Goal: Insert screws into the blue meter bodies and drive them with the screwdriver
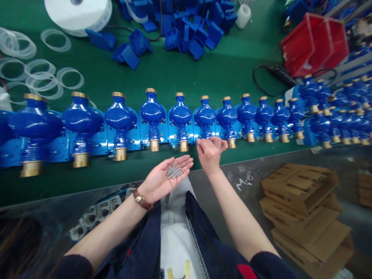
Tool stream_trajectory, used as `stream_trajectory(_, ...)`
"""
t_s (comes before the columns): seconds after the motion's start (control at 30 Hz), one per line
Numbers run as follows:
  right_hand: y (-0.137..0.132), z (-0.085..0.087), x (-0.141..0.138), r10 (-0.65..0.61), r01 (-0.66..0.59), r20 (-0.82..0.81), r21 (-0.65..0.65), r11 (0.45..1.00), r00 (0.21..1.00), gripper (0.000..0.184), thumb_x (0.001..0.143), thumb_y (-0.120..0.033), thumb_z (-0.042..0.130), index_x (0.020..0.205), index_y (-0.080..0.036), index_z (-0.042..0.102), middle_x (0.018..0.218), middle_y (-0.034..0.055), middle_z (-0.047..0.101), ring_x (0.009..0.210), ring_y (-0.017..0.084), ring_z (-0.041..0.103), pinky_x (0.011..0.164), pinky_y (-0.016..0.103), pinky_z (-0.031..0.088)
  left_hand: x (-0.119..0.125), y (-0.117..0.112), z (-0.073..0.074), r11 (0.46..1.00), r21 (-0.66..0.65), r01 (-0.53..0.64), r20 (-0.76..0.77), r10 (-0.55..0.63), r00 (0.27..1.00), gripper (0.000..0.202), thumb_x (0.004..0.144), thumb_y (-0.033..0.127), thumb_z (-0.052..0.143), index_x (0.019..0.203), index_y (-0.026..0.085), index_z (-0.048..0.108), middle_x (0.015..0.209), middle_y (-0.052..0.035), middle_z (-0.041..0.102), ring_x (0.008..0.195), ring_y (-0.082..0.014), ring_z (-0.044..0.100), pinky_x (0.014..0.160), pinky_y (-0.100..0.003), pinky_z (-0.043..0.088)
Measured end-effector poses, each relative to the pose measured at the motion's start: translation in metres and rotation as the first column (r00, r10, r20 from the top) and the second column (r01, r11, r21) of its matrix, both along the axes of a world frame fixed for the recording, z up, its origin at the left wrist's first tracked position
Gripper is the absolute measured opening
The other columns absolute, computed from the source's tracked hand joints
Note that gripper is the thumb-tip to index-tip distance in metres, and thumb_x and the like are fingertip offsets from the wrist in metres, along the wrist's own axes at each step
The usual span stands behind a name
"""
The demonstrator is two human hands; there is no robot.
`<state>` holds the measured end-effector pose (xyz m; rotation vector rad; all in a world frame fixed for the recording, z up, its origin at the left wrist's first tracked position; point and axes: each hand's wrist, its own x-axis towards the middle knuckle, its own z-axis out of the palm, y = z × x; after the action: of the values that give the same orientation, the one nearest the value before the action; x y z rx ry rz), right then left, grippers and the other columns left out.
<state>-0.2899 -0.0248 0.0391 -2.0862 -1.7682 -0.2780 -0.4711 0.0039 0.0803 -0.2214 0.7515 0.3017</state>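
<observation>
My left hand (167, 174) is palm up with its fingers stretched out flat. A small heap of thin metal pins or screws (174, 172) rests on its palm. To its right, my right hand (209, 152) is closed in a pinch at the lower edge of a glossy blue pump-like body (204, 115). Whatever the fingertips hold is too small to make out. Similar blue bodies with brass-coloured ends, such as this one (180, 114) above my left hand, stand in a long row on lighter blue bases.
Blue plastic parts (197, 37) lie heaped at the back of the green table (232, 73). A white roll (80, 17) and clear rings (69, 78) are at left. Red bins (308, 46) stand at right, with a black cable nearby. Cardboard boxes (299, 186) are stacked below.
</observation>
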Motion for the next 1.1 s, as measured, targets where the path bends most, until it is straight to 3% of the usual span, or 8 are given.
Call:
stream_trajectory(0.2,-0.007,-0.005,-0.003,0.022,-0.020,0.058,-0.033,0.999,0.998,0.016,0.087,-0.026,0.054,0.079,-0.024,0.068,0.077,-0.0013,0.070,0.086,0.018,0.049,0.087,0.038,0.018,-0.004,0.001,-0.001,0.998,-0.028,-0.064,0.027,0.065,0.998,0.048,0.092,0.024,0.035,0.135,0.002,0.040,0.126,-0.0180,0.057,0.118,-0.0234,0.053,0.097,-0.031,0.043)
stream_trajectory(0.33,-0.014,-0.003,-0.001,0.016,0.003,0.104,-0.178,0.984,0.994,0.021,0.087,-0.028,0.052,0.103,-0.029,0.065,0.099,0.0032,0.067,0.096,0.022,0.043,0.087,0.041,0.017,-0.006,0.003,0.003,0.997,-0.026,-0.077,0.122,0.079,0.989,0.052,0.094,0.029,0.033,0.138,0.003,0.036,0.131,-0.0185,0.053,0.124,-0.0246,0.047,0.099,-0.033,0.041)
stream_trajectory(0.43,-0.020,0.009,-0.001,0.121,-0.074,0.110,-0.363,0.929,0.987,0.035,0.087,-0.025,0.050,0.121,-0.024,0.055,0.111,0.0075,0.063,0.103,0.025,0.041,0.089,0.043,0.018,-0.008,0.004,0.005,0.997,-0.013,-0.080,0.197,0.081,0.977,0.054,0.094,0.033,0.030,0.139,0.002,0.033,0.134,-0.0195,0.050,0.127,-0.0248,0.043,0.102,-0.035,0.038)
stream_trajectory(0.53,-0.024,0.030,-0.004,0.175,-0.125,0.072,-0.442,0.888,0.982,0.038,0.085,-0.022,0.051,0.123,-0.019,0.052,0.112,0.0102,0.062,0.105,0.026,0.043,0.092,0.044,0.019,-0.009,0.006,0.006,0.997,0.003,-0.082,0.248,0.078,0.966,0.057,0.095,0.036,0.027,0.139,0.002,0.032,0.135,-0.0201,0.049,0.129,-0.0243,0.041,0.103,-0.035,0.035)
stream_trajectory(0.63,-0.026,0.051,-0.015,0.176,-0.188,-0.066,-0.318,0.929,0.982,0.028,0.086,-0.024,0.053,0.113,-0.019,0.059,0.099,0.0079,0.066,0.095,0.021,0.050,0.088,0.040,0.027,-0.010,0.007,0.007,0.995,0.016,-0.101,0.263,0.094,0.960,0.058,0.095,0.038,0.027,0.138,0.001,0.034,0.133,-0.0203,0.050,0.125,-0.0241,0.046,0.103,-0.035,0.036)
stream_trajectory(0.73,-0.027,0.062,-0.033,0.261,-0.319,-0.289,-0.176,0.931,0.921,0.018,0.086,-0.026,0.054,0.100,-0.021,0.064,0.087,0.0031,0.066,0.085,0.016,0.053,0.080,0.034,0.035,-0.010,0.008,0.005,0.992,0.030,-0.119,0.248,0.108,0.963,0.055,0.095,0.036,0.027,0.138,0.001,0.035,0.129,-0.0195,0.054,0.113,-0.0217,0.056,0.098,-0.033,0.040)
stream_trajectory(0.93,-0.027,0.059,-0.056,0.212,-0.330,-0.486,-0.171,0.928,0.848,0.009,0.084,-0.025,0.058,0.081,-0.021,0.065,0.081,0.0018,0.065,0.083,0.016,0.053,0.074,0.033,0.039,-0.010,0.006,0.002,0.992,0.009,-0.129,0.219,0.124,0.968,0.052,0.096,0.030,0.024,0.138,0.002,0.036,0.120,-0.0177,0.062,0.105,-0.0186,0.061,0.089,-0.028,0.046)
stream_trajectory(1.1,-0.020,0.064,-0.044,0.224,-0.319,-0.558,-0.078,0.945,0.799,0.009,0.085,-0.024,0.055,0.083,-0.020,0.063,0.084,0.0026,0.064,0.085,0.015,0.054,0.077,0.032,0.043,-0.010,0.008,0.001,0.991,-0.004,-0.134,0.193,0.133,0.972,0.051,0.095,0.028,0.029,0.139,0.002,0.034,0.117,-0.0169,0.063,0.100,-0.0179,0.063,0.090,-0.029,0.047)
